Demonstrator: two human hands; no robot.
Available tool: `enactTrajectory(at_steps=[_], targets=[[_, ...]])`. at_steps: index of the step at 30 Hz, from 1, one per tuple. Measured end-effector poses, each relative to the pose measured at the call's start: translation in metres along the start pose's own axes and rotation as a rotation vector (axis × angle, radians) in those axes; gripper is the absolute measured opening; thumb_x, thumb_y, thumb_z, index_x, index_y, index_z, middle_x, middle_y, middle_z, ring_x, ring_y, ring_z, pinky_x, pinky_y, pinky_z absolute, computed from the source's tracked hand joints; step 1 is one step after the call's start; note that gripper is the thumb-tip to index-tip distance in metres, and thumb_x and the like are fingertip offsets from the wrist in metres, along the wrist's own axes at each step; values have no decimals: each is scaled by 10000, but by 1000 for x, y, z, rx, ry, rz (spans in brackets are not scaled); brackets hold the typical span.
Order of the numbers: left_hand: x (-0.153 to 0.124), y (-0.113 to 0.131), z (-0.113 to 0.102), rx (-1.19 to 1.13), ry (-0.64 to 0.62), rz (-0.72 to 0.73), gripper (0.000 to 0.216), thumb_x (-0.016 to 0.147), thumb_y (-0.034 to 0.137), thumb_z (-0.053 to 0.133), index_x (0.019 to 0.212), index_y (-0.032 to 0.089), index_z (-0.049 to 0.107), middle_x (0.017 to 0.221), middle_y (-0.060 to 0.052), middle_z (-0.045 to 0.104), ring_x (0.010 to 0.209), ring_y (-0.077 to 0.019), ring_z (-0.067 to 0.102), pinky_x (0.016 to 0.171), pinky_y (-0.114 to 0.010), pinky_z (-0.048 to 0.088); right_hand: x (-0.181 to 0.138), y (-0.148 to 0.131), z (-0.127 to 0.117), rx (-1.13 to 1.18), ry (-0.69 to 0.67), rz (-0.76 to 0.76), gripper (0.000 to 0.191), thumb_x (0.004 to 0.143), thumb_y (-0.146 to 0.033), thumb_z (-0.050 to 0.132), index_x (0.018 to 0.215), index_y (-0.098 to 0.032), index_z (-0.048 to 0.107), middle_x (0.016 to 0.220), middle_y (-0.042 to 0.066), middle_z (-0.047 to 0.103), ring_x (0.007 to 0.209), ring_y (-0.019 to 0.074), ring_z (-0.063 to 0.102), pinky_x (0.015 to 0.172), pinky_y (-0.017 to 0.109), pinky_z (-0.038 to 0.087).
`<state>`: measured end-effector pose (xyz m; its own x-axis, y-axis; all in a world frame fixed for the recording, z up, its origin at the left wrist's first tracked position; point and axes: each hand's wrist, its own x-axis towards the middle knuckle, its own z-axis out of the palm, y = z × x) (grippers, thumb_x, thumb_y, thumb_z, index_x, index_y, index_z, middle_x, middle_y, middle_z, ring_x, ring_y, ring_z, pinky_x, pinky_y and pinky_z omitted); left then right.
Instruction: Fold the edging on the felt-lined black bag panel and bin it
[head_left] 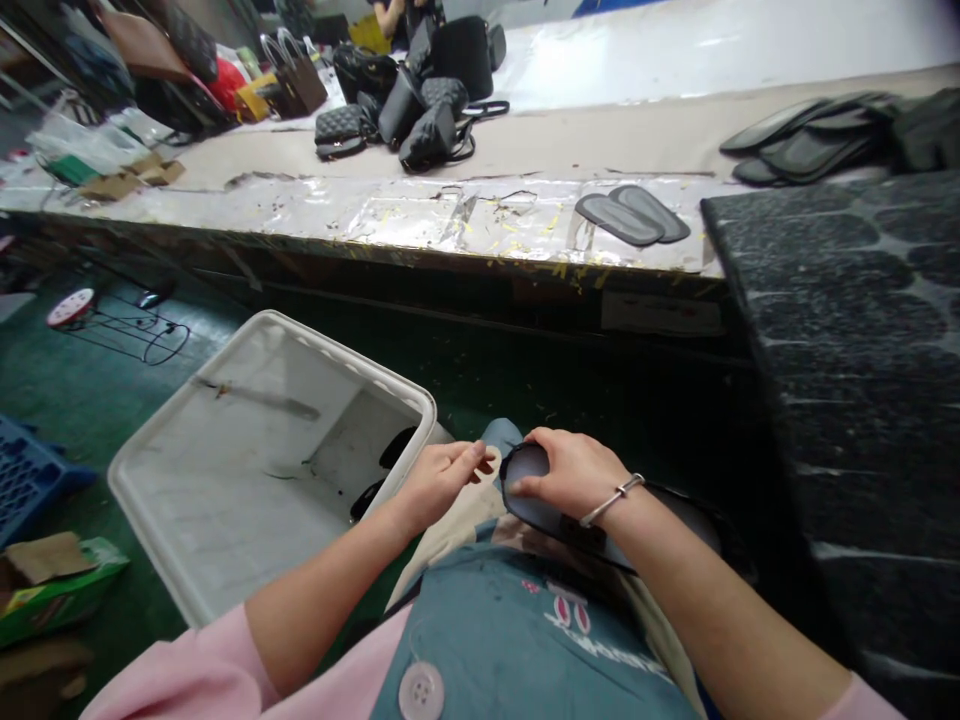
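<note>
My right hand [577, 475] grips a dark-rimmed shoe insole [526, 462] with a grey face, thumb on top, above my lap. Just left of it, my left hand [448, 478] is closed in a pinch, apart from the insole; whatever the fingertips hold is too small to make out. Behind my right wrist another grey piece with a black edge [679, 520] lies partly hidden by the forearm. A large white bin [270, 325] stands beside my left arm, with a few black pieces [367, 498] inside near its right wall.
Two grey insoles [622, 218] lie on the worn table edge [420, 225]. More dark soles [810, 140] are piled at right, beside a black patterned panel [847, 330]. Black handbags [427, 100] crowd the table's far side. A blue crate [30, 475] and green box [64, 590] sit at left.
</note>
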<state>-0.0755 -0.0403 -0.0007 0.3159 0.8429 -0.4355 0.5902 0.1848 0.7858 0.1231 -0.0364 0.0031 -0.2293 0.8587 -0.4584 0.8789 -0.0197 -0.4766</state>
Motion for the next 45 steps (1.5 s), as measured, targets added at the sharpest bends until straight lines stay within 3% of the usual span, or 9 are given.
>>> enactTrajectory(at_steps=[4,9,13,19,28,34,36,41,45], targets=[[-12,17,4,450,-49,92,453,886,533,396,822,174,666,697,-29,661,659,-171,600,562,-247,360,1,1,3,4,14,-7,458,652,-551,624,1017,-275,635,973,57,680,874,275,633,637,324,404],[1,32,10,838,-118,97,384,865,445,412,718,169,634,632,-51,627,605,-198,576,520,-275,270,-1,2,4,2,31,-25,417,669,-483,596,1025,-267,628,964,67,681,867,285,632,621,331,409],[18,34,6,856,-272,54,340,848,361,404,672,170,624,636,-42,623,600,-175,565,516,-257,291,-2,2,4,14,45,-46,454,640,-521,604,1003,-250,629,953,77,676,859,293,630,614,335,421],[28,43,0,892,-389,67,368,873,340,383,643,161,607,597,-20,585,556,-132,502,527,-238,298,-2,1,3,52,56,-53,449,609,-514,627,966,-242,649,942,79,675,866,292,629,633,334,443],[21,50,10,950,-297,57,339,834,326,416,597,159,593,580,-50,573,582,-173,522,552,-267,295,1,3,4,80,41,-59,422,568,-477,671,934,-267,671,887,54,686,842,276,634,623,317,456],[17,37,7,756,-256,-2,437,902,400,336,644,172,603,569,-12,597,591,-147,558,574,-234,370,4,5,5,90,53,-68,479,617,-505,672,1023,-252,650,959,67,682,889,269,635,667,309,458],[8,26,8,561,-200,10,502,925,474,293,689,170,614,631,-9,630,649,-142,580,619,-227,403,2,9,6,95,66,-83,558,620,-513,689,1103,-243,620,1019,71,672,919,264,631,712,312,462],[-14,-15,26,-119,24,-15,474,924,480,343,1060,119,618,1041,-103,664,960,-201,611,818,-297,473,-5,18,5,82,90,-196,586,681,-471,683,1206,-234,571,1142,55,633,1023,231,593,869,317,446],[-14,-42,48,-453,43,0,515,868,460,520,1294,171,523,1361,-103,503,1270,-242,444,1068,-392,344,-6,23,3,21,80,-247,666,701,-421,697,1290,-177,503,1220,73,587,1101,199,548,958,292,422]])
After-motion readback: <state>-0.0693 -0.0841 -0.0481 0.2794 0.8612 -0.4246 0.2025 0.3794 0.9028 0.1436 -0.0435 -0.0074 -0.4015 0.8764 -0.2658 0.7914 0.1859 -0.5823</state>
